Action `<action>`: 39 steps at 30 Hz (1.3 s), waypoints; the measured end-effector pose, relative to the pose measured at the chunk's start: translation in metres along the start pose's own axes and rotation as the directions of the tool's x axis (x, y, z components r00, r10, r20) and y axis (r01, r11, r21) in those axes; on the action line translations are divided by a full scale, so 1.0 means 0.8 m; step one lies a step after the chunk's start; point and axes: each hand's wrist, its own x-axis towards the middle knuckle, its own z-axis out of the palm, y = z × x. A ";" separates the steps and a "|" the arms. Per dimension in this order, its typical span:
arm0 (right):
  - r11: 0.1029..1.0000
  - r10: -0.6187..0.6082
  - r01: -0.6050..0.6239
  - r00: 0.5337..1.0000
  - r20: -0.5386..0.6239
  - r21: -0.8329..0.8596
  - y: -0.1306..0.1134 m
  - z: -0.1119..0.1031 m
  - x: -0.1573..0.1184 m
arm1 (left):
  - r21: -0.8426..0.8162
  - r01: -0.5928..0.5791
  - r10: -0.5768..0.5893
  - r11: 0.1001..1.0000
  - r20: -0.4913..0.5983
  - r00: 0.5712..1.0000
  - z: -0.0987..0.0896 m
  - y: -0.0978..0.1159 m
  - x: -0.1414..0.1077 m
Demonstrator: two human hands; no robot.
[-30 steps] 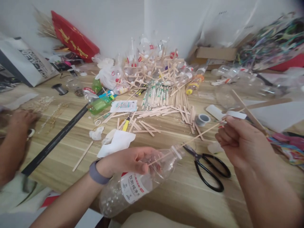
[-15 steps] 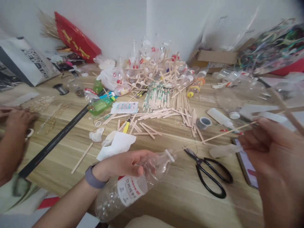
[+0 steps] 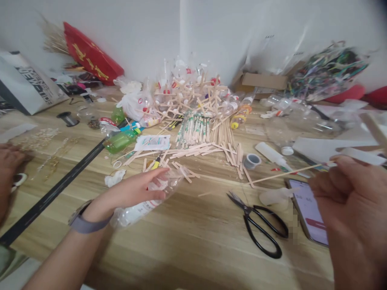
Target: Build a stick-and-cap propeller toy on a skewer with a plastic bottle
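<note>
My left hand (image 3: 142,189), with a grey watch band at the wrist, is wrapped over a clear plastic water bottle (image 3: 137,211). The bottle slants with its neck up and to the right; whether it rests on the table cannot be made out. At the right, my right hand (image 3: 347,197) is closed in a pinch on a thin wooden stick (image 3: 287,172), which points left. Black-handled scissors (image 3: 248,211) lie between the two hands. A phone (image 3: 306,209) and a small translucent squeeze bottle (image 3: 273,197) lie beside my right hand.
Flat wooden craft sticks (image 3: 199,151) and clear bottles form a heap at the back. A white glue bottle (image 3: 270,153) and a solder-like spool (image 3: 252,161) lie right of centre. Another person's hand (image 3: 10,161) rests at the left edge, beyond a black strip (image 3: 57,189).
My left hand has carried the bottle left and away from me, and the stick is now apart from its mouth. My right hand still holds the stick.
</note>
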 end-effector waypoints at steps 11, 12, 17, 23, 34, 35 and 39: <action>0.893 0.444 -0.361 0.797 0.409 -0.267 0.061 0.032 -0.088 | -0.209 -0.153 0.134 0.966 -0.103 0.986 0.114 0.088 0.007; 0.888 0.457 -0.365 0.769 0.446 -0.281 0.071 0.033 -0.097 | -0.306 -0.158 0.147 0.939 -0.058 0.987 0.126 0.090 0.012; 0.840 0.540 -0.434 0.609 0.581 -0.326 0.106 0.032 -0.123 | -0.619 0.030 0.045 0.785 0.105 0.993 0.153 0.079 0.036; 0.869 0.488 -0.283 0.631 0.603 -0.407 0.104 0.031 -0.118 | -0.770 0.139 -0.059 0.622 0.131 0.990 0.145 0.061 0.042; 0.747 0.417 0.165 0.639 0.647 -0.644 0.089 -0.004 -0.119 | -0.840 0.116 -0.225 0.530 -0.008 0.974 0.128 0.051 0.048; 0.741 0.408 0.180 0.644 0.647 -0.646 0.088 -0.007 -0.119 | -0.842 0.118 -0.224 0.527 -0.004 0.975 0.128 0.050 0.048; 0.738 0.382 0.203 0.660 0.647 -0.644 0.086 -0.015 -0.121 | -0.857 0.117 -0.223 0.502 0.003 0.975 0.131 0.046 0.050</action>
